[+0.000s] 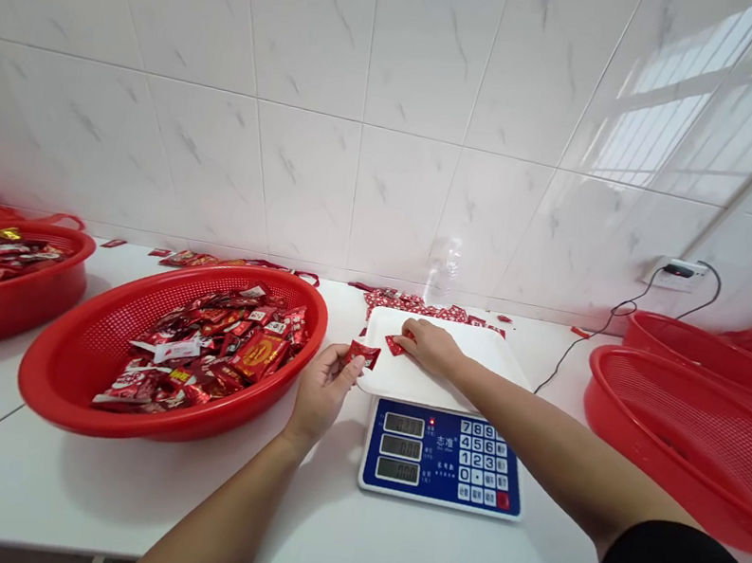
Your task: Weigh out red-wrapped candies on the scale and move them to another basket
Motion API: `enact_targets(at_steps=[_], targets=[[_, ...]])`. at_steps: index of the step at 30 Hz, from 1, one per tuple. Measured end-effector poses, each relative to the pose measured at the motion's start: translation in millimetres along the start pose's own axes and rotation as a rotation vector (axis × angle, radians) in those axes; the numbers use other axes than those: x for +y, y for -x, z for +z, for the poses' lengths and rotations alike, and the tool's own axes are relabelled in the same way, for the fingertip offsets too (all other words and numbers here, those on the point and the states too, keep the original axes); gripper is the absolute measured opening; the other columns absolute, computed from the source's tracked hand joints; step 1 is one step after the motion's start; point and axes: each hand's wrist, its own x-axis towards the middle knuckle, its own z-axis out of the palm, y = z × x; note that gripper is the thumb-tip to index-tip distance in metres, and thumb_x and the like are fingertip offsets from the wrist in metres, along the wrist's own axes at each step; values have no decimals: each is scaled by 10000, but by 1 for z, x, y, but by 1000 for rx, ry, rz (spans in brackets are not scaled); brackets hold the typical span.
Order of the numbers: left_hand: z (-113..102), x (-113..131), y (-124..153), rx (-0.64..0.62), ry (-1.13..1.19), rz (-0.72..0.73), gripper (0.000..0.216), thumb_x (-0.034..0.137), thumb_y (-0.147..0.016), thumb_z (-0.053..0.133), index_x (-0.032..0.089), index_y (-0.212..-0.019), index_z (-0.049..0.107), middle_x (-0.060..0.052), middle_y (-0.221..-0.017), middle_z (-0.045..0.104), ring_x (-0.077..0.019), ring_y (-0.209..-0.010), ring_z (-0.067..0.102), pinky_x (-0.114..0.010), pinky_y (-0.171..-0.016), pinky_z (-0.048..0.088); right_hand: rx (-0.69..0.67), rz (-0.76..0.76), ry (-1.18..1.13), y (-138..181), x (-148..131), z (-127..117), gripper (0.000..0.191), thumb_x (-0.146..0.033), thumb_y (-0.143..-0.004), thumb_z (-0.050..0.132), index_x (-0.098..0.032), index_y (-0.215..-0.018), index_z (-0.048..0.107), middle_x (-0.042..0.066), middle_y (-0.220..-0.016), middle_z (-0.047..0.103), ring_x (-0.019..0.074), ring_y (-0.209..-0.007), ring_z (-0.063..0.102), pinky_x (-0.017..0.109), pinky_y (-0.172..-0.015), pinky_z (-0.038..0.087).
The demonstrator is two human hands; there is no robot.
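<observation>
My left hand pinches a small red wrapped packet between thumb and fingers, just at the left edge of the scale's white pan. Over that pan, my right hand has its fingers closed on another small red packet; the fingertips partly hide it. Below the pan is the blue scale panel, with lit displays and a keypad. A big red perforated basket tilts to my left, holding many red packets in mixed wrappers.
Another red basket with packets stands at far left. More red baskets sit at right. Small red packets and a clear plastic bottle lie along the tiled wall. A black cable runs from the socket toward the scale.
</observation>
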Motion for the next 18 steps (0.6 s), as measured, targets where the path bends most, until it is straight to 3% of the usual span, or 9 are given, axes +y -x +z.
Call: enact_targets(at_steps=[3, 7, 11, 16, 18], targets=[[1, 0, 1, -7, 1, -6, 256, 403, -815, 649, 158, -889, 637, -18, -747, 630, -109, -625, 523, -217, -579, 420, -15, 15, -20, 6, 4, -4, 276, -461, -947, 450, -227, -991, 591, 49, -946, 622, 186, -830, 599, 268, -687, 394], [1, -1, 2, -10, -7, -6, 262, 403, -814, 651, 151, -884, 634, -17, -735, 628, -108, -621, 522, -217, -576, 419, -34, 4, -45, 12, 5, -10, 281, -475, -906, 519, -230, -1021, 594, 73, -1110, 583, 171, -821, 599, 270, -691, 407], [0, -2, 2, -7, -15, -7, 253, 395, -815, 650, 152, -881, 632, -15, -731, 627, -109, -626, 526, -216, -582, 419, -54, -27, -68, 12, 5, -14, 271, -452, -859, 599, -232, -1018, 606, 54, -1042, 615, 189, -866, 600, 279, -721, 423], [0, -3, 1, -15, -4, -22, 250, 392, -816, 650, 156, -898, 635, -26, -762, 644, -118, -653, 552, -219, -592, 424, -31, -22, -92, 15, 5, -14, 415, -388, -803, 681, -213, -1168, 590, 87, -1125, 589, 204, -943, 603, 296, -787, 449], [0, -2, 1, -21, 0, -21, 252, 395, -815, 652, 157, -898, 637, -30, -778, 650, -121, -666, 561, -220, -598, 426, -17, -23, -96, 20, 5, -15, 380, -364, -805, 681, -200, -1141, 614, 88, -1096, 599, 207, -947, 605, 300, -805, 452]])
